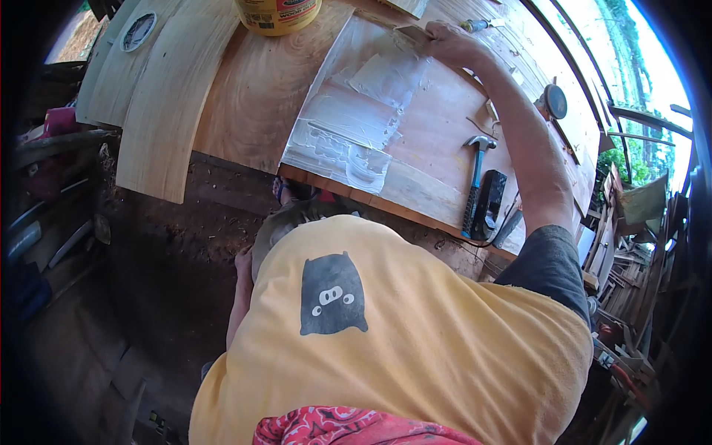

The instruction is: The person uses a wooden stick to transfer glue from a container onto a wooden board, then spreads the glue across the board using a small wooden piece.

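At the far side of the work surface, my right hand (448, 43) is closed around a putty knife (414, 33). The blade is low over a plywood board (437, 111), though contact is hard to make out. White putty (341, 137) covers the board's left part in smooth bands, with thicker ridges near the front edge. My left hand (243, 261) hangs low on the left beside my leg, its fingers mostly hidden. A yellow tub (279, 16) stands beyond the board, cut off by the top edge.
A claw hammer (475, 178) lies near the front right, beside a black block-shaped tool (490, 202). Farther right is a round disc tool (554, 101). Thin wood sheets (174, 104) lie on the left, with a round lid (139, 32) on them. Scrap wood (612, 252) is piled at right.
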The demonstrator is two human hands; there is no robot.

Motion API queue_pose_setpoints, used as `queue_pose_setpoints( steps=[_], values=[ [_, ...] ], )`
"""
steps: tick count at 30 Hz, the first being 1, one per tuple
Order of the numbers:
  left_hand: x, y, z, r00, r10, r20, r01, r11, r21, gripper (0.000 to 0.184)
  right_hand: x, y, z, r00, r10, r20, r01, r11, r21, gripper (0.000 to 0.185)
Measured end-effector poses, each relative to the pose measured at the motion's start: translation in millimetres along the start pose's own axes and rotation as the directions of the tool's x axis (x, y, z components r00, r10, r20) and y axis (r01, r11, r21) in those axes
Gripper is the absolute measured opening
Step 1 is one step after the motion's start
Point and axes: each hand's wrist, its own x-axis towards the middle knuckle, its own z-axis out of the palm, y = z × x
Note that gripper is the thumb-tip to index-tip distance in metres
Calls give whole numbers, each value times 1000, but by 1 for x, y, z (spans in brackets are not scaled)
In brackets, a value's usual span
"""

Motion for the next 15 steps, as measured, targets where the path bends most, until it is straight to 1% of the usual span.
queue_pose_setpoints(
  steps=[3, 6, 7, 9, 11, 12, 15],
  values=[
    [-2, 16, 3, 999, 3, -44, 1, 996, 85, 42, 1, -2, 14, 998, -16, -54, 14, 999, -34, 42],
    [1, 13, 8, 998, 32, -47, -31, 999, 23, 42, -44, -62, -15, 993, 38, 111, -34, 999, -34, 40],
    [0, 13, 9, 999, 27, -41, -27, 999, 21, 42, -48, -61, 3, 999, 0, 55, -1, 1000, 13, 36],
    [-1, 15, 11, 999, 22, -28, -22, 1000, 12, 42, -72, -62, 20, 982, -189, 13, 190, 980, -58, 32],
    [-4, 17, 15, 999, -13, -42, 14, 999, 29, 42, -103, -88, 9, 981, -172, 90, 172, 985, 6, 26],
    [-5, 13, 17, 998, -33, -51, 35, 999, 39, 43, -104, -82, 7, 977, -184, 112, 184, 983, 2, 27],
    [-5, 5, 16, 999, 18, -40, -16, 999, 38, 44, -97, -63, -2, 992, -79, -95, 88, 992, 96, 30]
  ],
)
